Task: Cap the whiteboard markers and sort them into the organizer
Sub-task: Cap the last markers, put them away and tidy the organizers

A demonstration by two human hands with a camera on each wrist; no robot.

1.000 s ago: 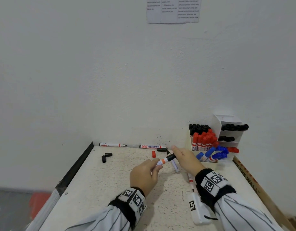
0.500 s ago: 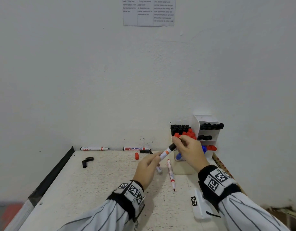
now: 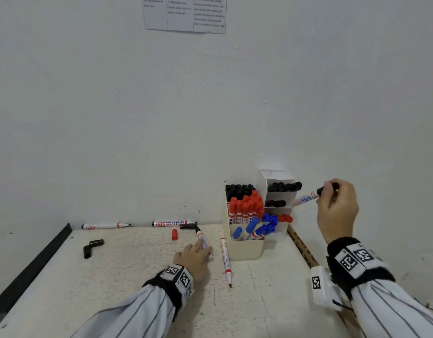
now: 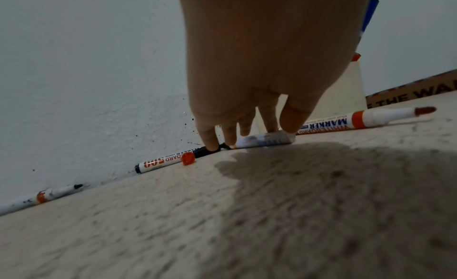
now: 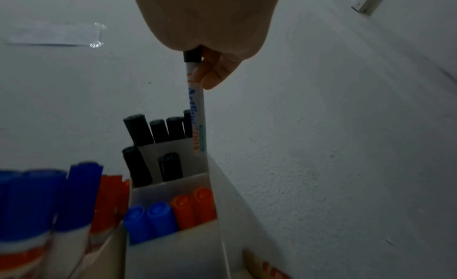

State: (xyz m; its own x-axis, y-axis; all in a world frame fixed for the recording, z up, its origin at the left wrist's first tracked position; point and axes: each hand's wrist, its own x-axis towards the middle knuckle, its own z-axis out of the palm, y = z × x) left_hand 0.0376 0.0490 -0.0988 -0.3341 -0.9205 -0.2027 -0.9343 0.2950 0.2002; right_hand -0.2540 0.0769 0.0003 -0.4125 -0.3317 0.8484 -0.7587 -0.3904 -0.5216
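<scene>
Black-capped marker [image 3: 308, 197] tilted beside organizer [image 3: 244, 250]

The right hand [image 3: 337, 209] is raised, fingers curled in a pinch — the left hand [image 3: 194, 258] is lowered, fingers extended downward.

Right hand [image 5: 210, 27] at 12 o'clock pinches the black-capped marker [image 5: 195, 107] by its cap end, white barrel hanging nearly straight down toward centre. The barrel's lower end sits at the right edge of the white organizer [image 5: 173, 250], by the top tier of black caps [image 5: 158, 129]; whether it is inside yet, cannot tell. Next tier down: two black caps [image 5: 170, 167]. Lowest tier, 6 o'clock: two blue caps [image 5: 148, 218] left, two orange-red caps [image 5: 195, 205] right. Blurred blue markers [image 5: 32, 201] at 8 o'clock. Paper sheet [image 5: 54, 36] on the wall [image 5: 346, 126] at 10 o'clock.
</scene>
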